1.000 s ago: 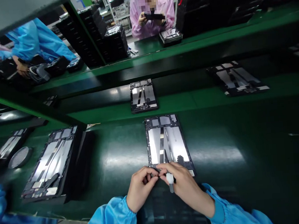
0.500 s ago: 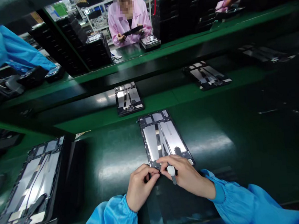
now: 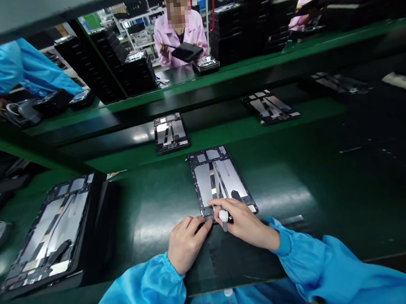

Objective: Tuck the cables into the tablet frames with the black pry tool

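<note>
An opened tablet chassis (image 3: 219,181) with silver plates and black cables lies on the green bench right before me. My right hand (image 3: 242,221) rests on its near edge, fingers closed around a small white-and-grey tool (image 3: 224,217). My left hand (image 3: 187,242) sits just left of it, fingers curled in a pinch against the chassis's near left corner; what they pinch is too small to make out. Both sleeves are blue.
A second open chassis (image 3: 45,230) rests on a black stack at the left. Others lie on the belt behind: one (image 3: 169,133), another (image 3: 268,106). Beyond the green rail (image 3: 218,76), a person in pink (image 3: 179,34) holds a tablet beside tray stacks (image 3: 111,61).
Both hands have slid a little forward along the chassis's near edge, staying together. The view has shifted, and the person in pink has tilted their tablet.
</note>
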Tool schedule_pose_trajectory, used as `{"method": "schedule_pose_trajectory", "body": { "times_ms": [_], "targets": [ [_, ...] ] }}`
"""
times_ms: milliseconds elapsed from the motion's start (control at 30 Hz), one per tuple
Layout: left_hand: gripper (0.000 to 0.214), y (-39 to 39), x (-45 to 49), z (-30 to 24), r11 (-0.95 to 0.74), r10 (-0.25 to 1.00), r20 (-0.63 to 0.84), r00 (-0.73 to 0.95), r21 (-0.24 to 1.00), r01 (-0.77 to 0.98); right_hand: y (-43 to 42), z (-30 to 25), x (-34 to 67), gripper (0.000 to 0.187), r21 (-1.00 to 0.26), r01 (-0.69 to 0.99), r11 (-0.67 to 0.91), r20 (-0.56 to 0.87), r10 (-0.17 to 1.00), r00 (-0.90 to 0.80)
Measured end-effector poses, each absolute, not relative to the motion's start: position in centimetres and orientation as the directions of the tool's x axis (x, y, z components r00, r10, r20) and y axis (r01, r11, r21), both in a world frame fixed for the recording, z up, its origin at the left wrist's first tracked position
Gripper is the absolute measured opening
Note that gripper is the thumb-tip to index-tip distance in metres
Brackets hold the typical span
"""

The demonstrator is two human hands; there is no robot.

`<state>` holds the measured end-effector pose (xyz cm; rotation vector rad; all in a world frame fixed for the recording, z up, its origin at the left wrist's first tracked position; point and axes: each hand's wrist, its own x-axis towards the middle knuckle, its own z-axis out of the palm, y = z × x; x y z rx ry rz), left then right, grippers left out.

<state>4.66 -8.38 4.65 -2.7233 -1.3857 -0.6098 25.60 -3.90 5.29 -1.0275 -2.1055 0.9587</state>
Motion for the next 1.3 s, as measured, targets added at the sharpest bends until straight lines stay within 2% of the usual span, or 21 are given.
{"method": "schedule_pose_trajectory", "body": {
  "times_ms": [133,367,533,633,700,800,900,1033,1200,1300],
  "targets": [
    [0.029,-8.6,3.7,4.2,-0.664,0.72,0.377,0.583,0.131,0.736,-3.9,5.1,25.7,0.056,-0.804,0.388,0.451,0.217,0.829,-0.516],
    [0.029,-8.0,3.4,4.7,-0.726,0.64,0.392,0.661,0.025,0.687,-4.1,4.5,25.7,0.049,-0.815,0.387,0.432,0.208,0.841,-0.5],
    [0.034,-7.9,3.6,4.8,-0.739,0.625,0.356,0.694,-0.016,0.674,-3.9,4.9,25.9,0.038,-0.837,0.36,0.412,0.208,0.848,-0.488],
    [0.035,-8.1,3.9,4.7,-0.721,0.652,0.339,0.678,0.001,0.693,-4.0,5.8,27.0,0.026,-0.903,0.261,0.34,0.191,0.864,-0.466],
    [0.034,-8.2,4.2,4.6,-0.705,0.674,0.334,0.659,0.025,0.709,-4.4,6.4,28.0,0.028,-0.943,0.207,0.26,0.147,0.884,-0.443],
    [0.033,-8.3,4.5,4.5,-0.694,0.69,0.337,0.64,0.058,0.718,-5.1,6.7,28.9,0.033,-0.968,0.205,0.148,0.042,0.894,-0.447],
    [0.032,-8.3,4.5,4.3,-0.689,0.696,0.339,0.633,0.068,0.721,-5.7,6.2,28.6,0.027,-0.974,0.215,0.072,-0.032,0.894,-0.446],
    [0.033,-8.4,4.4,4.3,-0.687,0.7,0.339,0.628,0.081,0.722,-5.8,5.2,27.9,0.016,-0.97,0.229,0.079,-0.026,0.906,-0.421],
    [0.032,-8.4,4.5,4.4,-0.689,0.699,0.351,0.623,0.1,0.717,-5.6,5.2,28.0,0.015,-0.952,0.266,0.152,0.016,0.892,-0.452],
    [0.033,-8.4,4.4,4.2,-0.689,0.701,0.344,0.624,0.102,0.718,-5.6,5.1,28.8,0.016,-0.949,0.292,0.119,-0.006,0.919,-0.394]
  ]
}}
